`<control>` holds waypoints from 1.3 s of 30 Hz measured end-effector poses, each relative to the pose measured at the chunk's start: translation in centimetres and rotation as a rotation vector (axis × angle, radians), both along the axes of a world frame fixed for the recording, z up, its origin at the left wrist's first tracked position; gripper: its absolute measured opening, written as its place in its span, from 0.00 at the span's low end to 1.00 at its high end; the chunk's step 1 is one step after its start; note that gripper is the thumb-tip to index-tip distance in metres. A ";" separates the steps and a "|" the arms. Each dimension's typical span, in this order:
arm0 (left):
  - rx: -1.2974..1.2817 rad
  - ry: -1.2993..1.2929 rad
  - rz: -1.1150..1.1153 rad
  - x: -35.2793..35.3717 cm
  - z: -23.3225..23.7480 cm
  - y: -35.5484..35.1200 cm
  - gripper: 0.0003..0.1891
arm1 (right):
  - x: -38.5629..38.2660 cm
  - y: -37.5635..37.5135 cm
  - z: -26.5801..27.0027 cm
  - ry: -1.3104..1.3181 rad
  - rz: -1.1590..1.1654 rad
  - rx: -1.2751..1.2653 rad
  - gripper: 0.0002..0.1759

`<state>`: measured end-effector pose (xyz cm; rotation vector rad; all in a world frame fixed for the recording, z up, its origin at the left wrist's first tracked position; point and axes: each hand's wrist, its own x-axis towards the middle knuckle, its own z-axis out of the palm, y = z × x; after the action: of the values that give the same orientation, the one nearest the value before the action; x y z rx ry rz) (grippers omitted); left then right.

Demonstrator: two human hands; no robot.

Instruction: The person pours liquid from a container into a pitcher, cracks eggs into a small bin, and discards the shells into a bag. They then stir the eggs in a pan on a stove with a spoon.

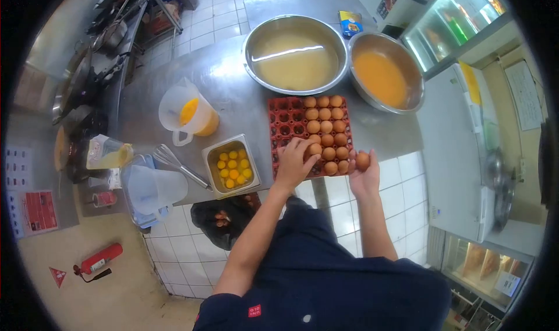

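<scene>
My left hand (293,161) is over the middle of the red egg tray (272,121), its fingers closed round a brown egg (315,149). Just off the tray's right front corner, my right hand (365,179) holds another brown egg (362,160) in its fingers. Brown eggs (326,114) fill several rows on the tray's right side, while the left cells show no eggs. To the left of the tray stands a square metal container (211,182) with several cracked eggs in it, yolks whole.
Behind the tray sit a large steel bowl (250,69) of cloudy liquid and a steel bowl (412,98) of orange liquid. A whisk (183,167), a jug (169,112) with yellow-orange contents and another clear jug (154,188) lie leftward. A black bag (204,217) with eggshells is below the table edge.
</scene>
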<state>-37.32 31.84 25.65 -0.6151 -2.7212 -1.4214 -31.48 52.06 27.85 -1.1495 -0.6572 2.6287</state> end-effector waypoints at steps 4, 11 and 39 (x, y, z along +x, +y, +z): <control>0.799 -0.480 0.196 0.6 0.7 -3.5 0.22 | -3.0 -2.6 2.6 0.073 0.117 -0.247 0.19; 1.353 -0.586 0.474 1.4 0.4 -13.0 0.20 | -6.4 -14.0 0.7 0.211 0.878 0.398 0.19; 1.127 -0.471 0.699 3.1 -1.2 -16.2 0.19 | -9.8 -23.4 0.6 0.647 1.053 1.202 0.12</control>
<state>-34.26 15.61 24.46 0.6963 -1.4852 -2.5288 -41.33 28.70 28.43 0.5155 -2.5383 2.0432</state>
